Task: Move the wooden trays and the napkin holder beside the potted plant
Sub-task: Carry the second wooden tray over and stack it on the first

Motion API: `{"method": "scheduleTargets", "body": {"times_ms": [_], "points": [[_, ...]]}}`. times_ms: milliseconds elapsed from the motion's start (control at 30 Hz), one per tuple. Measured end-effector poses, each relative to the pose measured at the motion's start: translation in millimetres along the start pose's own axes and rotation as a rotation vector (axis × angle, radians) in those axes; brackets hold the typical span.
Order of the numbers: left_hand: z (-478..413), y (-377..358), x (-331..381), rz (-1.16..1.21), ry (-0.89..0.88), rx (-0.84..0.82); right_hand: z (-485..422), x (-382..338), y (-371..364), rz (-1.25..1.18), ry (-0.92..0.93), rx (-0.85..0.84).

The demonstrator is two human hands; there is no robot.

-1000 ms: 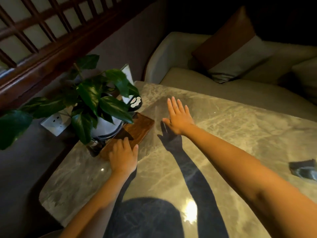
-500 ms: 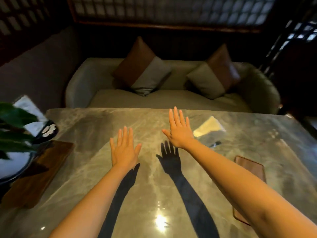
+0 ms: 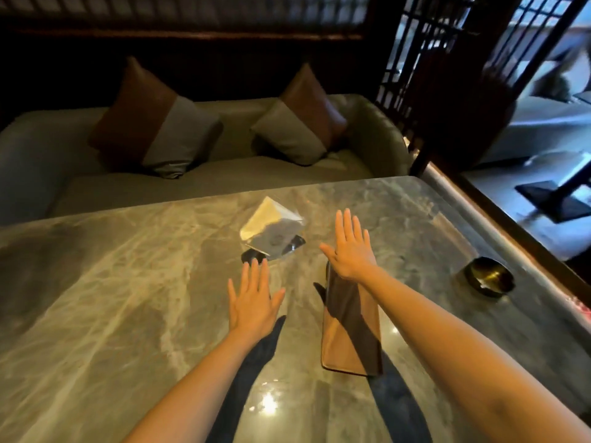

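A long wooden tray [image 3: 347, 334] lies flat on the marble table [image 3: 112, 298], right of centre. My right hand [image 3: 350, 247] hovers over its far end, fingers spread, holding nothing. My left hand [image 3: 254, 297] is flat and open above the table, left of the tray. Just beyond both hands stands a black napkin holder [image 3: 271, 243] with folded white napkins fanned in it. The potted plant is out of view.
A dark round ashtray [image 3: 489, 276] sits near the table's right edge. Behind the table is a grey sofa [image 3: 224, 174] with two brown-and-grey cushions. A dark lattice screen [image 3: 447, 75] stands at the right, with a drop to the floor beyond it.
My view has swung right, away from the plant and the tray beside it. Both hands moved right with it; the second tray and the napkin holder are now in front of me.
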State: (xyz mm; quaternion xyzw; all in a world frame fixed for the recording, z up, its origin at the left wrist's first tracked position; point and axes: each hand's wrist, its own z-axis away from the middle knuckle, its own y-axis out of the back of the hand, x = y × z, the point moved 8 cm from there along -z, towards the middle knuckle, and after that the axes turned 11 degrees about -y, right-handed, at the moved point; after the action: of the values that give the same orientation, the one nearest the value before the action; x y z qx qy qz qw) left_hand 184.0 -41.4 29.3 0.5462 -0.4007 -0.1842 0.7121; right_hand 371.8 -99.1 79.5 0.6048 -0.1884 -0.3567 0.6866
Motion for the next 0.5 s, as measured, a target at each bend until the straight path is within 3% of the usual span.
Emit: {"method": "scheduleTargets", "body": {"times_ms": [233, 500], "points": [[15.7, -75.0, 57.5, 0.070, -0.050, -0.218, -17.3, 84.1, -41.2, -0.103, -0.175, -0.168], [29.9, -114.1, 74.5, 0.050, 0.005, -0.402, -42.9, 123.2, -82.7, -0.158, -0.324, -0.310]]}}
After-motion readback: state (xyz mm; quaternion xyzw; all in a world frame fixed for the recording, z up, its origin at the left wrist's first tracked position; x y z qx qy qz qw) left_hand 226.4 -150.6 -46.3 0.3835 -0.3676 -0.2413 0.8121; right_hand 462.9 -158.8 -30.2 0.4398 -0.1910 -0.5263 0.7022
